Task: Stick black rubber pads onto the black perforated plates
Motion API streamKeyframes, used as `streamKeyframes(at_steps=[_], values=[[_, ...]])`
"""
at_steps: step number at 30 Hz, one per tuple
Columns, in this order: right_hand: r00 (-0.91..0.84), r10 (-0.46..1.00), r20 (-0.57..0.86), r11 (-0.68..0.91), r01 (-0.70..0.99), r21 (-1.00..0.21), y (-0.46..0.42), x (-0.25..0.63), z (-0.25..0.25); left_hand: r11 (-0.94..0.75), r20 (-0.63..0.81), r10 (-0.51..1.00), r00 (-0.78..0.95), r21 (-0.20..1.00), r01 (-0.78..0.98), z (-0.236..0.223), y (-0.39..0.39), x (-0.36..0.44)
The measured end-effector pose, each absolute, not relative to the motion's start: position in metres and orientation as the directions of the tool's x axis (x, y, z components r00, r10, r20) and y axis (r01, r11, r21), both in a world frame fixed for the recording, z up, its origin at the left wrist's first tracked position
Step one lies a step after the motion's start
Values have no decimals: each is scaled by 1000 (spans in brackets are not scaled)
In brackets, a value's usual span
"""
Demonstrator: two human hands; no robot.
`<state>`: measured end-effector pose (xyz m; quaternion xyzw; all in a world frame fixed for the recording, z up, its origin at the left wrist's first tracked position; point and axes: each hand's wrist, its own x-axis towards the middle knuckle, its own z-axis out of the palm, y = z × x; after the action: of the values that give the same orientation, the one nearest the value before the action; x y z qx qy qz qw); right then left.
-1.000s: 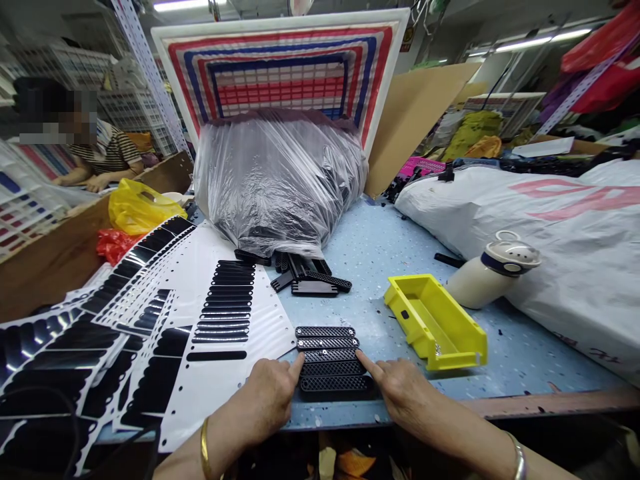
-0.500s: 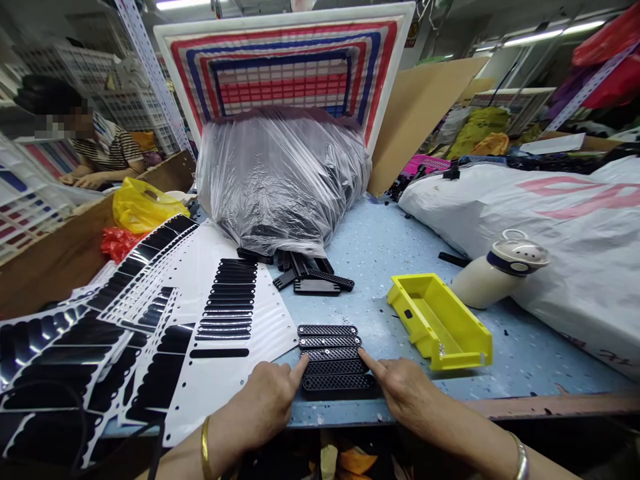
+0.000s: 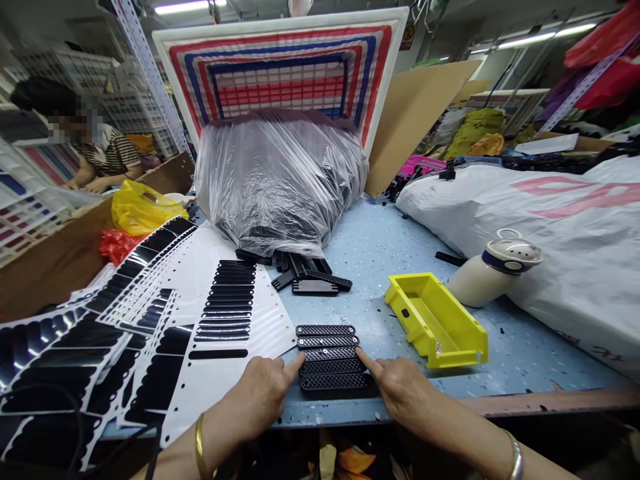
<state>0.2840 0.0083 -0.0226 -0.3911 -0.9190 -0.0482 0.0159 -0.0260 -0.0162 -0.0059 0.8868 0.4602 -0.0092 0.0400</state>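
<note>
In front of me lies a short stack of black perforated strips (image 3: 330,366), side by side across the blue tabletop. The far ones carry small shiny dots near their ends and middle. My left hand (image 3: 263,390) reaches in from the left, its index finger stretched out and touching the left end of the third strip from the far side. Opposite it, the index fingertip of my right hand (image 3: 403,387) rests at that strip's right end. The other fingers of both hands are bent and partly hidden. No object shows in either hand.
A yellow bin (image 3: 440,320) with small shiny pieces stands right, beside a cream bottle (image 3: 483,273). Sheets of black stickers (image 3: 220,300) lie left. Behind, a plastic bag (image 3: 280,180) spills black parts (image 3: 313,283) before a tilted basket (image 3: 280,30). A person (image 3: 113,157) sits far left.
The view has shifted slightly. Both index fingers stay at the ends of the same strip, and the strips and bin have not visibly moved.
</note>
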Motion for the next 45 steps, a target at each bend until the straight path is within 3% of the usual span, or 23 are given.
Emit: streamKeyframes(at_steps=[4,7,16,23,31,38,41,45], values=[[-696,712,100,690,718,90,8,284,-25,-578,-128,810,573,-7,816,4,-16,-21],[-696,712,91,693,718,72,8,282,-21,-608,-178,780,600,14,794,12,-13,-16],[-692,716,90,686,722,92,8,281,-20,-539,-16,822,569,296,789,-2,-13,-27],[-681,730,61,679,732,45,9,279,-16,-412,-34,860,509,543,731,-1,-9,-31],[-714,697,64,712,700,52,11,277,-4,-356,-2,884,467,646,675,4,-8,-27],[-694,711,117,697,717,21,11,282,-25,-417,89,884,458,590,691,-6,-12,-30],[-692,714,110,694,720,29,11,284,-29,-529,106,835,540,426,734,-11,-14,-31],[-696,714,79,695,718,37,11,283,-26,-585,-2,803,596,186,789,-7,-12,-27]])
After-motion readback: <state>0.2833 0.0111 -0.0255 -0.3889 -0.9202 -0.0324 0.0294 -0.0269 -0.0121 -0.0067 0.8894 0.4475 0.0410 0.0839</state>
